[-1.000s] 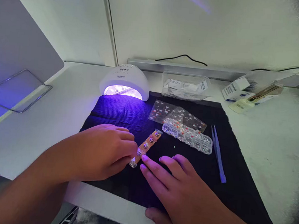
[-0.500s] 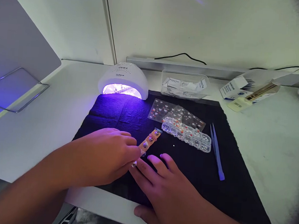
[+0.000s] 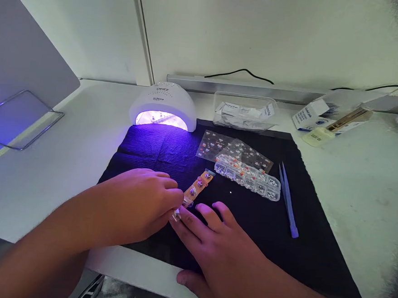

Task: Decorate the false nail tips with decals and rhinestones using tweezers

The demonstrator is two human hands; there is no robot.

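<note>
My left hand (image 3: 145, 204) is closed in a pinch at the near end of a tan strip (image 3: 196, 186) that carries several round shiny studs. What its fingertips hold is hidden, though a small clear piece (image 3: 188, 203) shows just beside them. My right hand (image 3: 216, 245) lies palm down with its fingers spread. Its foremost fingertips touch or nearly touch the left fingertips, beside a small shiny nail-like piece (image 3: 176, 215). Both hands are over the black cloth-like sheet (image 3: 255, 225).
At the back left a white nail lamp (image 3: 165, 94) glows violet. Transparent sticker sheets (image 3: 216, 145) and a compartment case (image 3: 248, 177) lie beyond my right hand, blue tweezers (image 3: 288, 200) to the right. A clear tub (image 3: 245, 111) of packets and a box (image 3: 308, 116) stand behind.
The view has shifted very slightly. More of the clear piece shows by my left fingertips, and both hands have moved a touch left and upward, otherwise keeping their pose.
</note>
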